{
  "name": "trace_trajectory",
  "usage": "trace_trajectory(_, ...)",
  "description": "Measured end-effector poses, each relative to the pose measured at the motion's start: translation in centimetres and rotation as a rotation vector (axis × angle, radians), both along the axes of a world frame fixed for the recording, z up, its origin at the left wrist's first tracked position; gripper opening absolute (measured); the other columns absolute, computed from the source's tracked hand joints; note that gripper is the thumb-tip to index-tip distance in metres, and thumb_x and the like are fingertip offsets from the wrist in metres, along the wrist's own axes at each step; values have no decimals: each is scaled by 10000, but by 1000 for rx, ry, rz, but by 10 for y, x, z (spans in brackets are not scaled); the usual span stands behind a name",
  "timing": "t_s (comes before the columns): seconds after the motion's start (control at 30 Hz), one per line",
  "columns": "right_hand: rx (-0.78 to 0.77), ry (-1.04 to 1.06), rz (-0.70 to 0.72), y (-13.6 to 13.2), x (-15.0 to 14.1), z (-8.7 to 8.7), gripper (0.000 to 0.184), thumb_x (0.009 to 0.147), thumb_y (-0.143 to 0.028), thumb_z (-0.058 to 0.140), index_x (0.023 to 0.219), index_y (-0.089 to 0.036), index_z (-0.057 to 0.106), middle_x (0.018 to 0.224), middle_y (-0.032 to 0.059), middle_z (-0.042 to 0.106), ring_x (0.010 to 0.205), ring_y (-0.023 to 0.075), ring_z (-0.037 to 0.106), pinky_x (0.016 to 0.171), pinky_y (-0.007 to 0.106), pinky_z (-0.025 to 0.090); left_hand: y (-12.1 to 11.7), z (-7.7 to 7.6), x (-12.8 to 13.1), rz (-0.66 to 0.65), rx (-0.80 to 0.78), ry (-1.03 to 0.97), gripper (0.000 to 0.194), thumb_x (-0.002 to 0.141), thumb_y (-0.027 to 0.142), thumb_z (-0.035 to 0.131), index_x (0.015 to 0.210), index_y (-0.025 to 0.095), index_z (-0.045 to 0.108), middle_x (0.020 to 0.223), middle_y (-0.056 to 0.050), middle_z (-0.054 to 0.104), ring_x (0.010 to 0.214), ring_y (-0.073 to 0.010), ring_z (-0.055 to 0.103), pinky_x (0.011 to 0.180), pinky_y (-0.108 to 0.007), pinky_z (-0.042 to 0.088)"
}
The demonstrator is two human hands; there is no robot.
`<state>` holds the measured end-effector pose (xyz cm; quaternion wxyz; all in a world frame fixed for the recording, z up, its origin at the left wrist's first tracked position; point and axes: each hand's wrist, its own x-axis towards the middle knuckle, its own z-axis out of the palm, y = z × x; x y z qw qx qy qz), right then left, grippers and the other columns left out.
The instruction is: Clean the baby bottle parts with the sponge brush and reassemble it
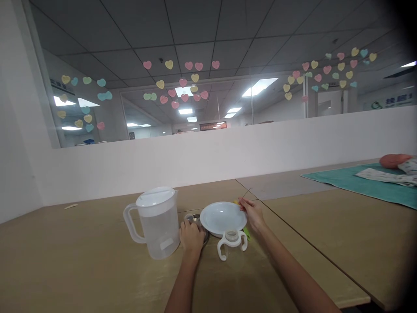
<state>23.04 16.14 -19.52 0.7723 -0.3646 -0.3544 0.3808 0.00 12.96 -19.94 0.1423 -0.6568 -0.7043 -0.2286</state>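
Observation:
A white bowl stands on the table between my hands. My right hand is at its right rim, fingers pinched on a thin wire-like stick that points up and away. Left of the bowl, my left hand curls down over a dark metallic round object, mostly hidden by the hand. A small clear cap shows just beyond its fingertips; what the fingers grip is hidden. In front of the bowl is a clear baby bottle with a white two-handled collar, its mouth uncovered.
A translucent lidded pitcher stands close to my left hand. A green-handled item lies partly under the bowl's right side. Far right, a teal cloth bears a patterned cloth and a reddish object. A low wall with glass runs behind.

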Motion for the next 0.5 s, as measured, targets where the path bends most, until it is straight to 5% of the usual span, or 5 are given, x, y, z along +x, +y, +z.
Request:
trace_trajectory(0.33,13,-5,18,3,-2,-2,396,495,-447,776,696,-117,688,598,29,640,489,96,522,494,222,447,-12,20,-4,-128,192,-134,191,814,219,429,807,162,611,789,-75,642,816,-219,579,713,-296,408)
trace_trajectory(0.5,21,-15,52,1,-5,-1,395,504,-466,773,684,-122,701,627,48,662,508,108,542,522,236,469,-14,33,3,-340,297,-383,283,883,244,373,1089,174,554,904,-62,664,776,-184,617,730,-291,454)
